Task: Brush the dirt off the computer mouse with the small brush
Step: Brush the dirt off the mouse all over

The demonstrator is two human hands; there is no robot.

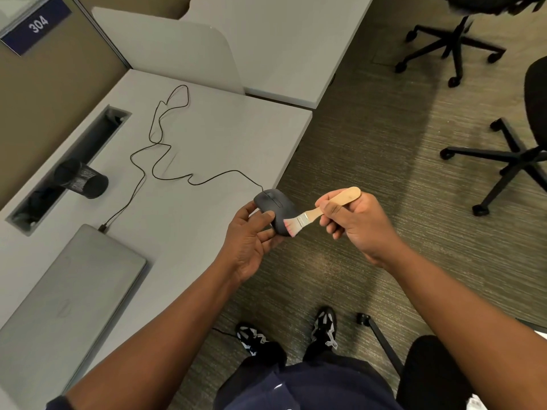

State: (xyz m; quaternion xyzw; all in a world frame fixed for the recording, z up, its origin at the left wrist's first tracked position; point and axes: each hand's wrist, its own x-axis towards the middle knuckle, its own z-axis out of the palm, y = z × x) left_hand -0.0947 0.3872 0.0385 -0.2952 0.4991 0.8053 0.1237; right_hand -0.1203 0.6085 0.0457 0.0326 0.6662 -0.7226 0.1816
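A black wired computer mouse [276, 207] is held in the air just off the right edge of the grey desk [207, 137]. My left hand [251, 235] grips it from below, thumb on its near side. My right hand [353, 220] grips the wooden handle of a small brush [318, 213]. The brush's pink-tipped bristles touch the rear right part of the mouse. The mouse's thin black cable [159, 137] trails in loops across the desk to the laptop.
A closed grey laptop [68, 294] lies at the desk's near left. A black mesh pen cup [81, 179] lies on its side by the cable slot [68, 164]. Black office chairs [515, 155] stand on the carpet to the right. My shoes [324, 327] are below.
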